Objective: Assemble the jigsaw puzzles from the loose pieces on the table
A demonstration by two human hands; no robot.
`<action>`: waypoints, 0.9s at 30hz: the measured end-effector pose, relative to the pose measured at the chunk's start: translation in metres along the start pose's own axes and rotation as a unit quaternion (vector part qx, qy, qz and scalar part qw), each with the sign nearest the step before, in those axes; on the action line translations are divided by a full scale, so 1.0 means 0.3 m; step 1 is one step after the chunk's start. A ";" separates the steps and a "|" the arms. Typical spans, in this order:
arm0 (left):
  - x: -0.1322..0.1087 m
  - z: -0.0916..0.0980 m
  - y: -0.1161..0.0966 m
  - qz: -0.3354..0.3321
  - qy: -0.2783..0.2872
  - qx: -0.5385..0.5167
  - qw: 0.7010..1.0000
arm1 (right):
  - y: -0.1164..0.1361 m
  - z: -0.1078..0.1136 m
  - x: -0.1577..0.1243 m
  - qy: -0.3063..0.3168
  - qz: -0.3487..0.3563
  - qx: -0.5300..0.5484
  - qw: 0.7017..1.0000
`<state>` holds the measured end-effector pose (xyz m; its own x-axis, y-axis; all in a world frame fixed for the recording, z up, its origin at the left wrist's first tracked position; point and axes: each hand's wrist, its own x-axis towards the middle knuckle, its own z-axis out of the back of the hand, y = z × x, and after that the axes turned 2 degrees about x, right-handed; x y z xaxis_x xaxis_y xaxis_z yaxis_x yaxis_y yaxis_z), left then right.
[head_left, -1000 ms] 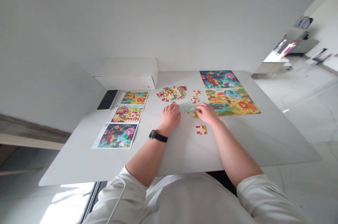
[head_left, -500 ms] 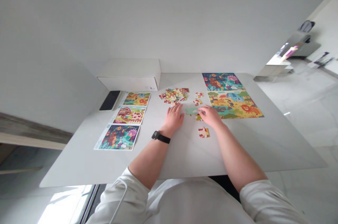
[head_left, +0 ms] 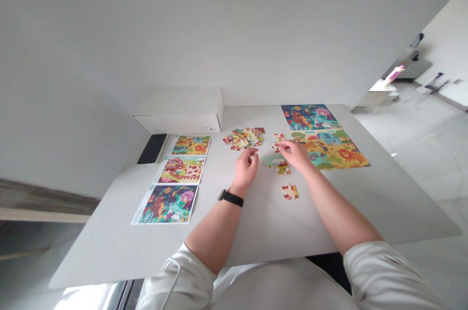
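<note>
My right hand (head_left: 294,155) pinches a red-and-white puzzle piece (head_left: 274,147) between thumb and forefinger, partly under the fingertips. My left hand (head_left: 246,167), a black watch on its wrist, hovers at the near edge of a heap of puzzle pieces (head_left: 244,138). Its fingers are loosely curled, a gap shows before the thumb, and I see nothing between them. Between the hands lies a joined green puzzle strip (head_left: 271,160) with a yellow-green piece (head_left: 283,168) at its lower right. Closer to me rests a brown-and-yellow piece (head_left: 290,191); another small piece (head_left: 280,136) lies beyond my right fingertips.
Three picture cards (head_left: 182,169) lie in a column on the left, beside a phone (head_left: 152,148). A white box (head_left: 179,107) stands against the wall. Two colourful puzzle pictures (head_left: 331,149) lie to the right on the white table (head_left: 256,232).
My right hand has left the green strip and moved away from me to the red-and-white piece. My left hand, flat on the table before, has lifted and curled its fingers. The view has shifted slightly.
</note>
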<state>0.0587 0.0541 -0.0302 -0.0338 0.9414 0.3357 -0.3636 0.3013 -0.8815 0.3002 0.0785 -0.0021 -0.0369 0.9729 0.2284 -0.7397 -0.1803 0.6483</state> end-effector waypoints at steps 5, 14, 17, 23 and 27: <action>0.004 0.002 -0.001 0.029 0.005 -0.033 0.999 | 0.057 -0.035 0.208 0.058 0.000 -0.094 0.994; 0.002 0.005 0.002 0.041 0.004 -0.046 0.998 | 0.146 -0.192 0.507 0.160 0.032 -0.238 0.958; 0.001 0.006 -0.002 0.043 0.002 -0.043 0.998 | 0.143 -0.200 0.529 0.189 0.031 -0.276 0.942; -0.002 0.000 -0.005 0.045 0.006 -0.050 0.998 | 0.119 -0.180 0.516 0.162 -0.033 -0.322 0.932; 0.001 0.005 -0.002 0.047 -0.012 -0.051 0.998 | 0.146 -0.216 0.480 0.155 0.110 -0.219 0.957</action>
<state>0.0574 0.0540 -0.0291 -0.0851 0.9627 0.2568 -0.2620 0.2271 -0.9380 0.2189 0.2202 0.0122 -0.3712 0.9270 0.0541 -0.8994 -0.3735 0.2271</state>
